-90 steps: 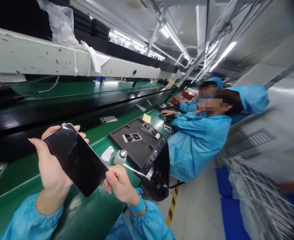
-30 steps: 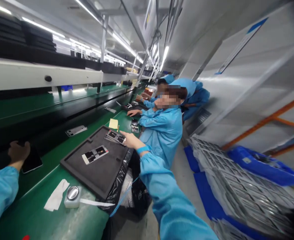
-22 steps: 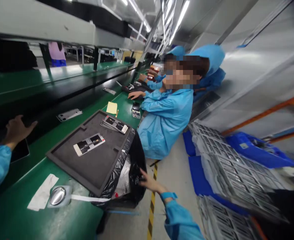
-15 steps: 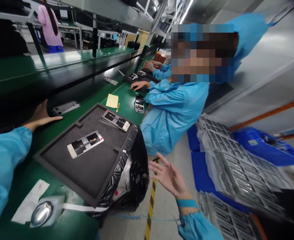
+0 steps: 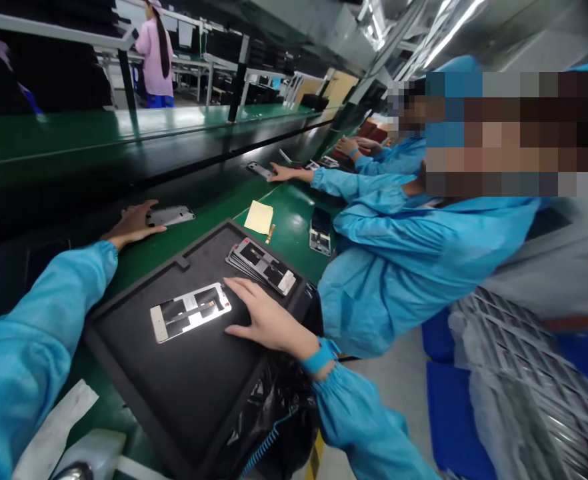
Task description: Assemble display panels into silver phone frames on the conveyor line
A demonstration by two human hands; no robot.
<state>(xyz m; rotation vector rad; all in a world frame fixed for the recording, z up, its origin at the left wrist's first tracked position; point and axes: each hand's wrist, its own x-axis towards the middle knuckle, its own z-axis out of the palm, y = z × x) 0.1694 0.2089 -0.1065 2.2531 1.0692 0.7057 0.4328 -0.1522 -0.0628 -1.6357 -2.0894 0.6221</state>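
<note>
My left hand (image 5: 137, 223) is at the left end of a grey phone housing (image 5: 177, 215) lying on the green bench. Its thumb and fingers are apart on either side of that end; whether they touch it I cannot tell. Over the dark foam tray (image 5: 139, 393), my right hand (image 5: 269, 320) holds nothing, thumb and fingers spread beside the right end of a phone screen assembly (image 5: 169, 323). That assembly lies flat, back side up, with a white end to the left. A small stack of similar screen assemblies (image 5: 264, 265) lies in the tray's far right part.
Yellow paper (image 5: 259, 217) and an opened phone (image 5: 321, 231) lie beyond the tray. A co-worker in blue (image 5: 389, 267) sits at right, one hand (image 5: 284, 172) at another housing. A black plastic bag (image 5: 274, 393) hangs below the tray; a white strip (image 5: 57, 427) lies near left.
My right hand has swung from beyond the bench edge to over the tray. My left hand has come to the housing's end. The co-worker's hand has reached another housing. The view has shifted.
</note>
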